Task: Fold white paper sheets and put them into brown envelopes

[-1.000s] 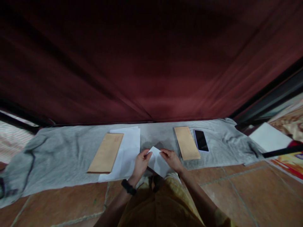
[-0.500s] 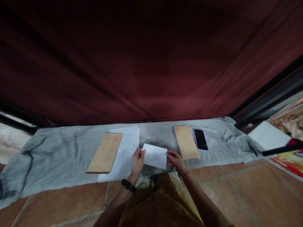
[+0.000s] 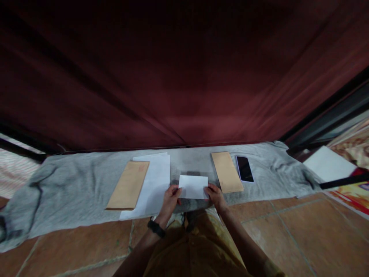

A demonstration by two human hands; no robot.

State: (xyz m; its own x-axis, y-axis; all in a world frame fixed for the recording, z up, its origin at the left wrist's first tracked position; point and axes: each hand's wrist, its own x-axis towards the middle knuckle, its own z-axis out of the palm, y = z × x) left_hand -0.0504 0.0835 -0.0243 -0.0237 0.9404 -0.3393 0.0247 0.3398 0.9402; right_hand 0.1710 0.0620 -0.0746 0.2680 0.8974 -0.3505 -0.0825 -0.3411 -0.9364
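Note:
Between my two hands is a small white sheet of paper (image 3: 193, 187), possibly folded, held level above the grey cloth. My left hand (image 3: 171, 197) pinches its left edge, thumb on top. At the right edge, my right hand (image 3: 215, 194) grips it the same way. Left of my hands, a stack of brown envelopes (image 3: 128, 185) partly covers some larger white sheets (image 3: 157, 179). Just beyond my right hand lies another brown envelope (image 3: 227, 172), with a smartphone (image 3: 245, 169) beside it, its screen dark.
Grey cloth (image 3: 77, 184) covers the low surface, backed by a dark red fabric (image 3: 184, 96). A white board-like item (image 3: 329, 164) and a colourful printed package (image 3: 353, 194) lie at the far right beside a dark bar. Brown floor tiles (image 3: 86, 246) run along the front.
The paper has turned from a slant to nearly straight and moved slightly right, with both hands still on it. The envelopes and smartphone have stayed in place.

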